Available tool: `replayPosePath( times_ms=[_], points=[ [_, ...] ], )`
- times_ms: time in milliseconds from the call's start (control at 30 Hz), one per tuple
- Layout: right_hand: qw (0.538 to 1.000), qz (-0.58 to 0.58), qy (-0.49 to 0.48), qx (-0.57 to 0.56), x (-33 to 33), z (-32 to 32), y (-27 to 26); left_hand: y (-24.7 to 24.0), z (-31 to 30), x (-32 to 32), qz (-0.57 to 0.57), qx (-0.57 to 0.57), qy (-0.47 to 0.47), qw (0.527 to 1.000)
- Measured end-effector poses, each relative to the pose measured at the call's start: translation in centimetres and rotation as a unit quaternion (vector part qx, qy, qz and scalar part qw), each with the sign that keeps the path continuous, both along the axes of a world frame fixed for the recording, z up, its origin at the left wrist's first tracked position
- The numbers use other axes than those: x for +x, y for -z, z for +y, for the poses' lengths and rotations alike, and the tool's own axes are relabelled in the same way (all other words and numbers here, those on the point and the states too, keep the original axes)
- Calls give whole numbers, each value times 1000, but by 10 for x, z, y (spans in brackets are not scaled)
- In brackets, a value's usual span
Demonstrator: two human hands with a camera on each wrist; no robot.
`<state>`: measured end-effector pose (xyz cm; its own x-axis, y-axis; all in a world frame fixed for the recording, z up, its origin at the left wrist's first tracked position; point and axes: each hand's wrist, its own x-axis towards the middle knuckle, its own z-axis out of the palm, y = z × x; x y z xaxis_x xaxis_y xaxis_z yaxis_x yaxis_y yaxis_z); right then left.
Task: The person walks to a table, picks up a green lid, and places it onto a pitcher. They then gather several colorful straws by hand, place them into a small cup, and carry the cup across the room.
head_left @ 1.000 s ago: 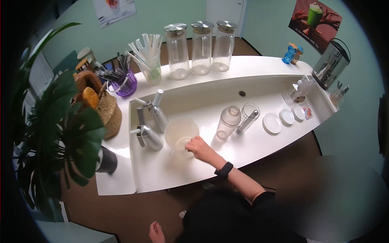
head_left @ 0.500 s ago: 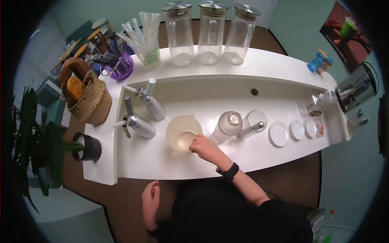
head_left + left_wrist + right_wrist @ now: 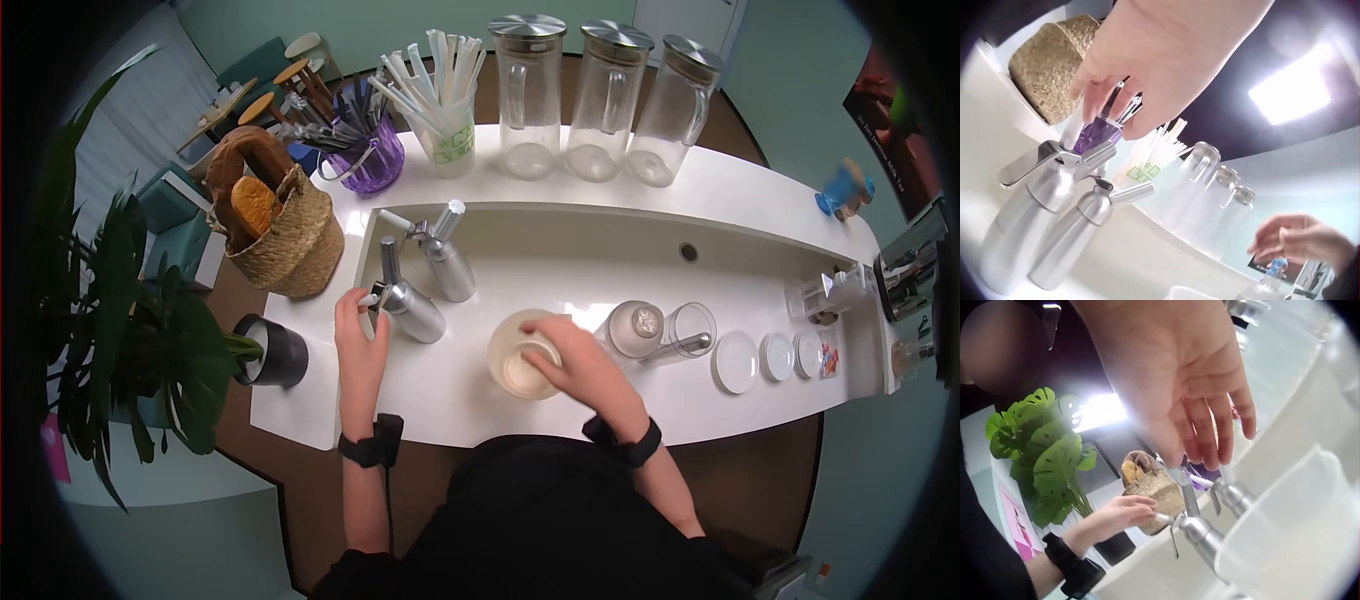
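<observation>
My left hand (image 3: pixel 361 345) is at the head of the nearer silver whipper dispenser (image 3: pixel 415 312), fingers loosely bent around its pale nozzle; contact is unclear. In the left wrist view that hand (image 3: pixel 1154 62) hangs above the dispenser (image 3: pixel 1029 219), and the second dispenser (image 3: pixel 1075 237) stands beside it. My right hand (image 3: pixel 585 370), fingers spread and relaxed, hovers over the translucent pitcher (image 3: pixel 505 345), holding nothing. The right wrist view has this hand (image 3: pixel 1179 381) above and left of the pitcher (image 3: pixel 1291 531).
A clear shaker (image 3: pixel 632 330) and a glass with a metal tool (image 3: pixel 690 335) stand right of the pitcher, then small white dishes (image 3: pixel 736 362). Three lidded glass jugs (image 3: pixel 528 100), a straw cup (image 3: pixel 450 130), a purple bucket (image 3: pixel 372 165) and a woven basket (image 3: pixel 290 240) line the raised ledge.
My left hand has risen from beside the body to the nearer dispenser. The right hand's fingers have spread and moved up over the pitcher.
</observation>
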<state>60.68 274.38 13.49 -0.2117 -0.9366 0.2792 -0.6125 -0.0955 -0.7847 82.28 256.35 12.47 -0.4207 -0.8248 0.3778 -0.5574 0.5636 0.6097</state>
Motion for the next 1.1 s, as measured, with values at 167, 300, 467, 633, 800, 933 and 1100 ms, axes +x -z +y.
replayPosePath(
  times_ms=[167, 300, 467, 633, 800, 933, 1100],
  points=[
    [991, 104, 60, -50, -27, -108, -19, -19, -12, -10, 36, 21, -88, 995],
    [995, 75, 57, -29, -31, -176, 4, -2, -37, 5, 14, -12, -95, 995],
    [997, 80, -15, 4, -36, -216, 29, 3, -52, 19, -54, 12, -63, 996],
    [997, 68, 26, -8, -37, -217, 36, 26, -58, 13, 85, 97, -35, 991],
    [993, 98, 61, -24, -44, -212, 38, 20, -49, 10, 69, 171, -59, 981],
    [992, 98, 80, -25, -50, -204, 40, 18, -33, 4, 104, 178, -93, 974],
    [990, 125, 62, 3, -61, -198, 35, 10, -16, -7, 70, 162, -118, 977]
  ],
)
